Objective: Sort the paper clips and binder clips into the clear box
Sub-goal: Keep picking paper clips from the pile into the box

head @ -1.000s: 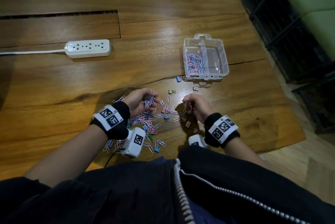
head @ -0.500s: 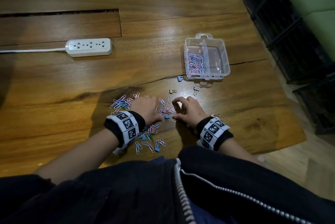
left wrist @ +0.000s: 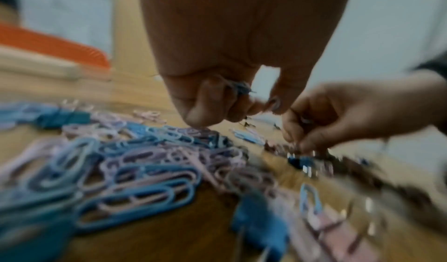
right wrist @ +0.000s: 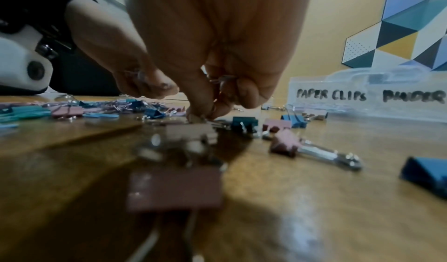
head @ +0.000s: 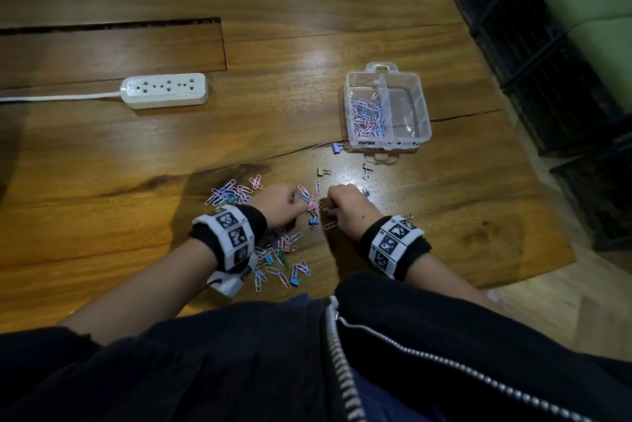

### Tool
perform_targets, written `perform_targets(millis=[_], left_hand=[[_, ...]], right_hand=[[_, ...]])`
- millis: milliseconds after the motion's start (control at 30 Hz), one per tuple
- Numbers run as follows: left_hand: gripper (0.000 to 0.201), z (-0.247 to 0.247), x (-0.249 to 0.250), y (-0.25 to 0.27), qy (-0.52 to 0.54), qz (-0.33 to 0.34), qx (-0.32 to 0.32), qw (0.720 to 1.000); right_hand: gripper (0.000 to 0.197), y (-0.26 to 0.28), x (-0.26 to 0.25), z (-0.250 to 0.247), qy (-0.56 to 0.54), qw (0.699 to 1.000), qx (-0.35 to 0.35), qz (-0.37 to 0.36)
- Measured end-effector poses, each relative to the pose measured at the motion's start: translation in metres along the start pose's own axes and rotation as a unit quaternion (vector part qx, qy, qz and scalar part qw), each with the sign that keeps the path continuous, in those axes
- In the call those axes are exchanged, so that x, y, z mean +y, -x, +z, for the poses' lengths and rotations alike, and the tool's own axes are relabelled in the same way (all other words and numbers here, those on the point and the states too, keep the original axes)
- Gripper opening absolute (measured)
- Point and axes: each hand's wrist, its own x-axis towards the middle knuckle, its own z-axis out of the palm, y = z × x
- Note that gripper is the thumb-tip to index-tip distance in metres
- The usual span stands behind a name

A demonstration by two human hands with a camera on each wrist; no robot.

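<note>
The clear box [head: 388, 144] stands on the wooden table, with pink and blue paper clips [head: 366, 113] in its left compartment; its right compartment looks bare. Marker labels on the box [right wrist: 362, 96] read PAPER CLIPS and BINDER. A loose pile of paper clips and small binder clips [head: 273, 261] lies by my wrists. My left hand [head: 297, 206] is knuckles-up over it, fingers curled round a few paper clips [left wrist: 239, 88]. My right hand [head: 330, 208] pinches a clip on the table [right wrist: 205, 113] and keeps others in its palm. A pink binder clip [head: 312, 209] lies between my hands.
Single binder clips lie near the box: blue [head: 337, 148], beige [head: 323, 172], white [head: 367, 170]. A white power strip [head: 164, 90] with its cord sits at the far left. The table's edge runs along the right, with dark racks [head: 547, 62] beyond.
Both hands turned palm-down onto the scattered clips. Since half a second ago their fingers have curled in and drawn close together over the clips between them.
</note>
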Motion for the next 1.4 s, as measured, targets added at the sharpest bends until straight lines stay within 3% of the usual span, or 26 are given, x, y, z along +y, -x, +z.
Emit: perform_targets(millis=[67,133,200,233,333,400,467,567,600,633,700,767,867,967,1167,1200,1267,1333,1400], left_hand=[[0.03,-0.009,-0.002,-0.002,0.236,-0.033,-0.004,0.971],[0.028,-0.018,-0.005,-0.003,0.435,-0.06,-0.031,0.898],[0.021,-0.024,-0.005,-0.004,0.533,-0.08,-0.068,0.839],[0.018,-0.026,-0.005,-0.004,0.553,-0.087,-0.077,0.825],[0.023,-0.029,-0.001,-0.01,0.534,-0.082,-0.075,0.838],[0.029,-0.03,0.002,-0.015,0.508,-0.071,-0.072,0.855],[0.028,-0.03,0.005,-0.019,0.457,-0.066,-0.068,0.884],[0.013,-0.028,0.01,-0.02,0.235,-0.036,-0.037,0.971],[0.007,-0.028,0.011,-0.019,0.139,-0.008,-0.022,0.99],[0.016,-0.028,0.011,-0.02,0.042,0.018,-0.016,0.999],[0.033,-0.025,0.01,-0.022,-0.104,0.044,-0.02,0.993],[0.033,-0.02,0.009,-0.023,-0.168,0.046,-0.018,0.985],[0.025,-0.012,0.009,-0.022,-0.217,0.064,-0.012,0.974],[0.033,-0.007,0.009,-0.019,-0.271,0.064,-0.028,0.96],[0.038,-0.005,0.009,-0.016,-0.254,0.039,-0.061,0.965],[0.034,-0.007,0.01,-0.018,-0.227,0.029,-0.068,0.971],[0.023,-0.014,0.012,-0.023,-0.131,0.002,-0.079,0.988],[0.025,-0.024,0.016,-0.028,0.049,-0.033,-0.092,0.994],[0.024,-0.039,0.024,-0.031,0.242,-0.062,-0.103,0.963]], right_hand=[[0.02,0.0,0.002,0.0,-0.029,1.0,0.003,0.005],[0.015,0.004,0.004,-0.003,-0.148,0.988,0.019,0.028],[0.015,0.008,0.004,-0.011,-0.341,0.937,0.032,0.073],[0.016,0.009,0.004,-0.016,-0.424,0.901,0.034,0.09],[0.023,0.006,0.009,-0.029,-0.615,0.78,0.014,0.114],[0.025,0.004,0.008,-0.035,-0.66,0.741,0.012,0.123],[0.028,0.0,0.003,-0.036,-0.639,0.758,0.012,0.132],[0.03,-0.005,-0.006,-0.033,-0.482,0.858,0.021,0.176],[0.027,-0.009,-0.009,-0.031,-0.428,0.885,0.03,0.182],[0.025,-0.012,-0.011,-0.028,-0.383,0.905,0.04,0.182],[0.02,-0.018,-0.015,-0.02,-0.28,0.943,0.069,0.166],[0.017,-0.022,-0.019,-0.016,-0.173,0.969,0.083,0.152],[0.021,-0.024,-0.025,-0.015,-0.096,0.982,0.076,0.14],[0.02,-0.022,-0.028,-0.015,-0.047,0.99,0.056,0.118],[0.004,-0.009,-0.019,-0.013,-0.027,0.997,-0.011,0.068],[0.014,-0.008,-0.014,-0.013,-0.056,0.995,-0.017,0.077],[0.015,-0.005,-0.005,-0.019,-0.156,0.983,-0.013,0.1],[0.01,-0.002,0.005,-0.035,-0.225,0.97,0.009,0.095],[0.011,-0.004,0.014,-0.059,-0.277,0.957,0.033,0.082]])
